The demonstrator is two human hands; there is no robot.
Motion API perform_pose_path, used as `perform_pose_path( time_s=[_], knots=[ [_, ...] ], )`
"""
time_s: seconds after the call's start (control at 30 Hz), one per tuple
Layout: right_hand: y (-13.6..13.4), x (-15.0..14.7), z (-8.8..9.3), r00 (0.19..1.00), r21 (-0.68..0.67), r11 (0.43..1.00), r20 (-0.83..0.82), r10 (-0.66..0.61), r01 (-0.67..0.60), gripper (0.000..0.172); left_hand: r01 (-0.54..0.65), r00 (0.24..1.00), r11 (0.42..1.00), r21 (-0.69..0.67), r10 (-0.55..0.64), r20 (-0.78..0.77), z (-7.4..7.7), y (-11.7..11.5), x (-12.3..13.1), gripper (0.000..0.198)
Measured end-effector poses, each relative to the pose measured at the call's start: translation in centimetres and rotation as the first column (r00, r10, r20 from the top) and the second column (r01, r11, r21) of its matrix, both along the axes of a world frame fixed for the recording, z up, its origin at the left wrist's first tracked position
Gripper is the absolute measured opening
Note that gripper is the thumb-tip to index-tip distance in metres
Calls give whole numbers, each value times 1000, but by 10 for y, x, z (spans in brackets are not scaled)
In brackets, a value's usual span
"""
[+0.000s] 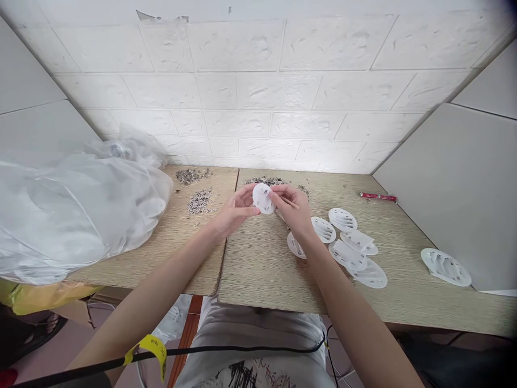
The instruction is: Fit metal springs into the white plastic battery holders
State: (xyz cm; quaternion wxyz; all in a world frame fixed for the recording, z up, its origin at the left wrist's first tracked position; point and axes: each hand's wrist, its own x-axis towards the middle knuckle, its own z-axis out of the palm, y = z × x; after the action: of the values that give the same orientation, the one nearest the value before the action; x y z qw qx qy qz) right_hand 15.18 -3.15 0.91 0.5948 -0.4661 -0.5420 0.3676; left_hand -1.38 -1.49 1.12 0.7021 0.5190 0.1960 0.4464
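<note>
My left hand (239,209) grips the left edge of a round white plastic disc (262,200) with small metal pieces on its face, raised above the table. My right hand (294,209) is closed around a thin tan stick (290,203), its thumb and fingertips at the disc's right edge. Behind both hands spreads a pile of small metal parts (264,181), partly covered by them. Close to my right forearm lie several similar white discs with curved slots, such as one near disc (342,220) and one lower disc (370,274). Some overlap; one is partly hidden by my arm.
Two more heaps of small metal parts, a dark heap (188,176) and a silvery heap (200,201), are at left. A big translucent plastic bag (81,210) covers the left side. At right lie a red strip (378,197) and a lone disc (446,267). A black cable (226,350) crosses my lap.
</note>
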Motion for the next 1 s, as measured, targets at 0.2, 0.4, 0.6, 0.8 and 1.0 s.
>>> perform_pose_path(
  time_s=[0.2, 0.4, 0.6, 0.8, 1.0],
  knots=[
    [-3, 0, 1, 959, 162, 987, 281, -43, -4, 16, -176, 952, 970, 166, 211, -223, -3, 0, 0, 29],
    [-8, -5, 3, 793, 401, 905, 593, -138, -142, 12, -286, 776, 780, 556, 529, -343, -9, 0, -1, 16],
    [-8, -6, 0, 750, 415, 897, 639, -170, -150, 10, -231, 669, 578, 783, 678, -303, -15, 2, -4, 4],
    [-7, -6, -4, 728, 392, 910, 663, -177, -136, 10, -199, 619, 549, 812, 713, -330, -18, 3, -3, 5],
    [-7, -5, -7, 702, 324, 940, 694, -161, -105, 12, -207, 566, 644, 737, 693, -446, -17, 1, -1, 7]
  ],
)
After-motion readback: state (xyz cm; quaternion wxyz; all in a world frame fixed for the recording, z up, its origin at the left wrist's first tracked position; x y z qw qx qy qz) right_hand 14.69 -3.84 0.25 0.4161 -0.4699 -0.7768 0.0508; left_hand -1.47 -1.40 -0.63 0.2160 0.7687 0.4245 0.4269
